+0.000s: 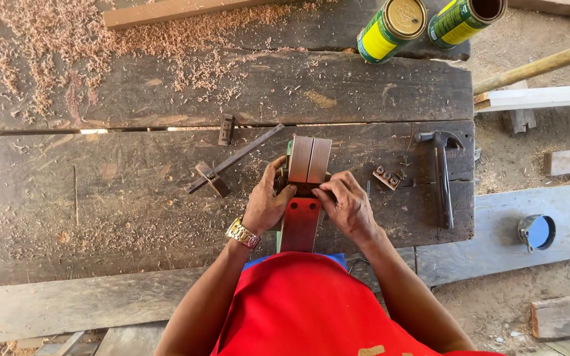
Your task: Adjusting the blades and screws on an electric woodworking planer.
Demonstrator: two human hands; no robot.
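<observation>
While gripped at frame centre by the closed left hand (266,206) and right hand (346,204), a power tool (306,188) is shown: green body, red baseplate, brown sanding belt.

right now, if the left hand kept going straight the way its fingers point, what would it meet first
The left hand points up and slightly right, and its fingers already touch the green-sided tool with two wooden blocks. That tool is first in line; past it lies only the plank workbench, though depth is hard to judge.
</observation>
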